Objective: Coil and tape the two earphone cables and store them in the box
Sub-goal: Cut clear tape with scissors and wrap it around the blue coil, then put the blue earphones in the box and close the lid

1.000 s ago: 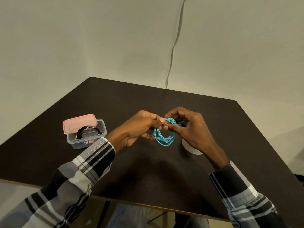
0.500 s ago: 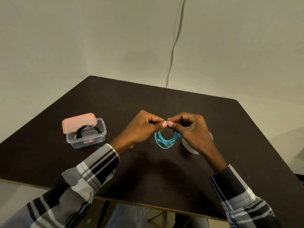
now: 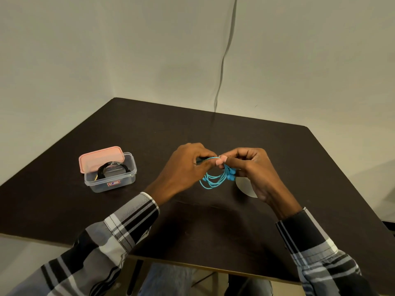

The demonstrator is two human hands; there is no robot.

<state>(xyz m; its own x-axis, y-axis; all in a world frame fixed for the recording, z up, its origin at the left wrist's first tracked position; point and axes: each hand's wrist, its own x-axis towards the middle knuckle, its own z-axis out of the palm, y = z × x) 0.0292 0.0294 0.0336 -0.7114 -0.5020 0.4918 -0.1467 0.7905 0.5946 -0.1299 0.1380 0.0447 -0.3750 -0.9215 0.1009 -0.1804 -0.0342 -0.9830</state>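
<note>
Both hands are working above the middle of the dark table, pinching the top of the blue earphone cable between them. The left hand is curling thumb and fingers round the left side of the bundle; the right hand is pinching it just beside, thumb tip against the strands. The cable is hanging in loose loops under the fingers, clear of the table, with the blue earbuds bunched near the right hand — coiling looks finished on this one. Whether tape is going round it cannot be told; no strip shows on the loops. A pale round thing, probably the tape roll, is lying on the table, half hidden behind the right hand. Well apart on the left, the clear plastic box is standing open, its pink lid propped on the back rim, and a black coiled cable is already lying inside — so one earphone seems stored. Remaining, by my reading: securing the blue coil, placing it in the box, perhaps closing the lid.
</note>
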